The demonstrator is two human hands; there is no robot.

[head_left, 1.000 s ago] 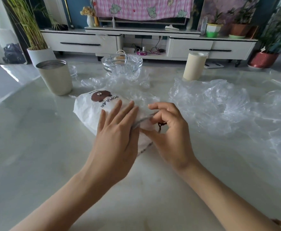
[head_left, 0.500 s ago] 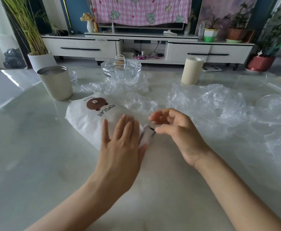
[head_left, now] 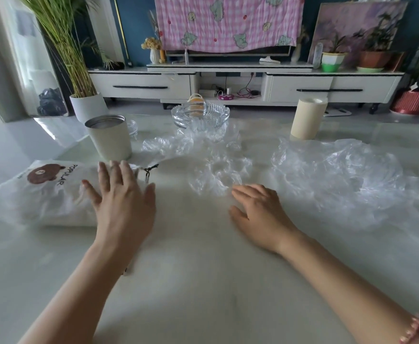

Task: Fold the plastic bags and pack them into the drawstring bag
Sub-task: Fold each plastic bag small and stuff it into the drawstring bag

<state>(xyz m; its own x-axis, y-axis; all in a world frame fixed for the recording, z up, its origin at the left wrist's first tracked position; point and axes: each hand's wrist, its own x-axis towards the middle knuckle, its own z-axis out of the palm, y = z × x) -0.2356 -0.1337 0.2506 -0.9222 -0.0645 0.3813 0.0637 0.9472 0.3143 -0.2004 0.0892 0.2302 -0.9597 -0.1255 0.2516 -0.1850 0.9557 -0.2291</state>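
Clearly the plastic bags are the awkward part. They are thin clear film, nearly weightless, slick and springy, and they will puff back up unless the air is pressed out before each fold. The nearest bag (head_left: 218, 172) lies crumpled mid-table, and a bigger heap (head_left: 335, 170) spreads to its right, with another wisp near the bowl (head_left: 199, 115). None of them looks folded yet. My judgement is that each one is best taken by an edge or corner, drawn flat on the table (head_left: 203, 281), then smoothed with a palm. A grab at the middle would only bunch it.

The right hand (head_left: 260, 212) lies palm down, fingers loosely extended and holding nothing. Its fingertips are just beside the nearest bag, and I cannot tell whether they touch it.

The drawstring bag (head_left: 47, 194) lies on its side at the left of the table. It is soft white cloth printed with a brown bear and the word POPULAR, and it looks plump, as if partly filled. The left hand (head_left: 121, 202) rests flat on its mouth end, fingers straight and spread wide, gripping nothing. A dark cord (head_left: 150, 170) trails from the gathered mouth just beyond the fingertips. The cloth is limp, so the mouth will need holding open by its hem.

The tabletop is glossy, pale and stone-like, so film will slide on it. A cream tumbler (head_left: 110, 140) stands behind the drawstring bag, and the ribbed glass bowl and a cream cylinder (head_left: 308, 120) stand farther back.
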